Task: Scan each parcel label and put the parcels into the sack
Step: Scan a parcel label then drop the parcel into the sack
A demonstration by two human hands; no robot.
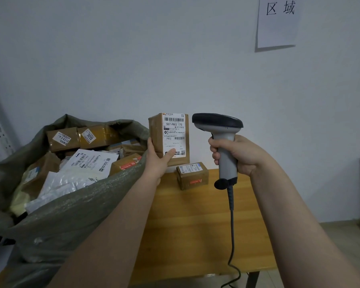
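My left hand (158, 161) gripped the parcel (170, 138) upright over the table (195, 225), next to the sack (71, 204); right hand (237, 154) clutched the scanner (220, 125) just beside it. I reckoned it needed aiming squarely at the top barcode (174, 119).

A sack (71, 215) full of parcels (92, 161) stands at the table's (185, 225) left edge. Just right of it, above the far edge, the left hand (157, 161) holds a box (168, 136) upright; the right hand (240, 156) holds a scanner (217, 121) beside it. A smaller box (192, 176) lies on the table below them.
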